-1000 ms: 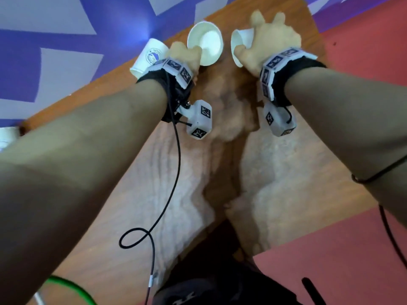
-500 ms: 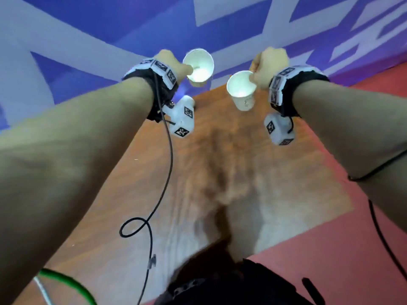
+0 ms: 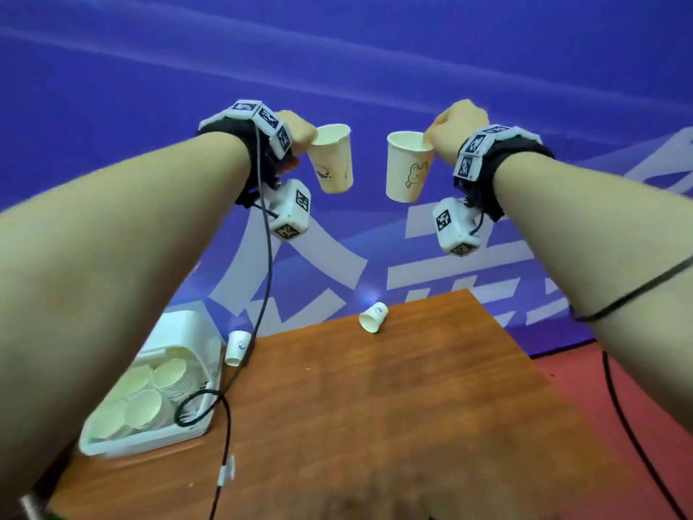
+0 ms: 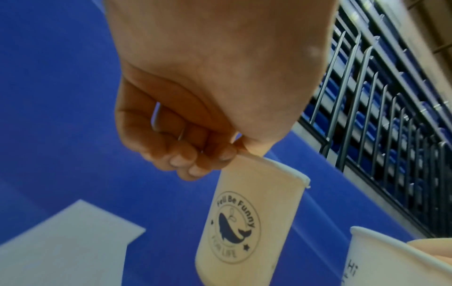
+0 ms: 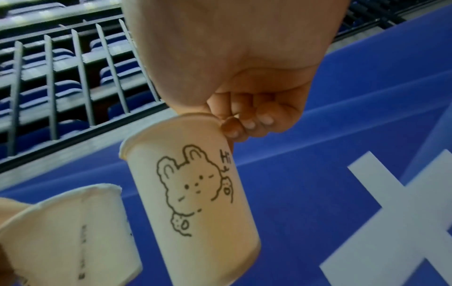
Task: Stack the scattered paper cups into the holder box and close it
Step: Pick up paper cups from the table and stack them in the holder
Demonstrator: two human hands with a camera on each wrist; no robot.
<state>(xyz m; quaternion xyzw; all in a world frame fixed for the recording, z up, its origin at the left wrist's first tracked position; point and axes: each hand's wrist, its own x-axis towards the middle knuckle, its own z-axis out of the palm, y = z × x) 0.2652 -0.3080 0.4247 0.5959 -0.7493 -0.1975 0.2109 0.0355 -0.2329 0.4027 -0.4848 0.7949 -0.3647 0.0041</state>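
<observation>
My left hand (image 3: 300, 135) pinches the rim of a whale-logo paper cup (image 3: 332, 159) (image 4: 247, 220), held high above the table. My right hand (image 3: 448, 131) pinches the rim of a bunny-print paper cup (image 3: 407, 168) (image 5: 193, 195), level with the other and a short gap apart. Both cups hang mouth up, slightly tilted. The white holder box (image 3: 150, 442) stands open at the table's left edge with several stacks of cups (image 3: 150, 395) inside. Two loose cups lie on the table: one (image 3: 237, 347) beside the box, one (image 3: 373, 317) at the far edge.
The wooden table (image 3: 375, 407) stretches ahead, with red floor (image 3: 637, 388) to its right and a blue banner wall (image 3: 337, 69) behind. Black cables (image 3: 225, 425) hang from my wrists, the left one looping over the box's corner.
Both hands have risen from the tabletop with a cup each, and the cups have turned mouth up. My head has tilted up, bringing the box and two loose cups into sight.
</observation>
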